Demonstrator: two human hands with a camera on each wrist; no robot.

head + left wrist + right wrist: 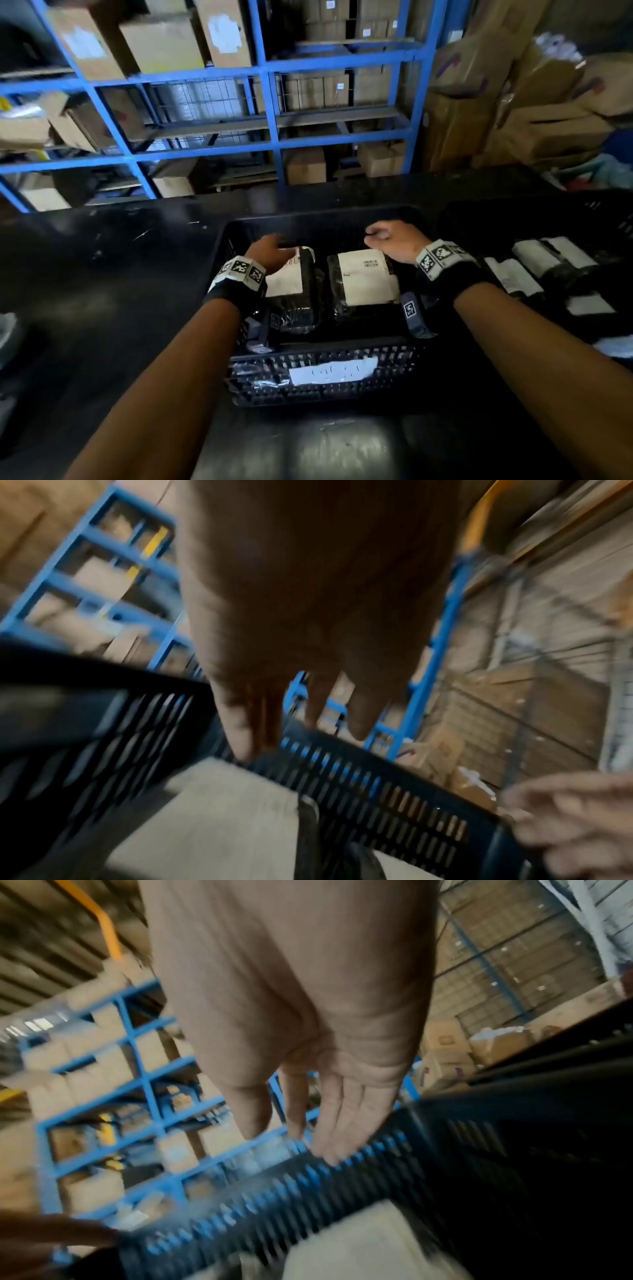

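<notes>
Now the left parcel (294, 291) and the right parcel (364, 284) lie side by side in the black crate (322, 378) on the table (102, 274). The left hand (270, 248) has straight, loose fingers (366, 710), and their tips touch the far end of the left parcel. The right hand (394, 240) hangs loose over the far end of the right parcel and holds nothing. Both parcels look soft and shiny, so they may slip. Best to hold each one around its middle, I think.

The left grip (308, 615) hangs, fingers straight down, over a white-labelled parcel (212, 818) inside a black slotted crate (377, 799). The right grip (575, 818) is blurred near its rim, with blue shelving (103, 547) behind.
</notes>
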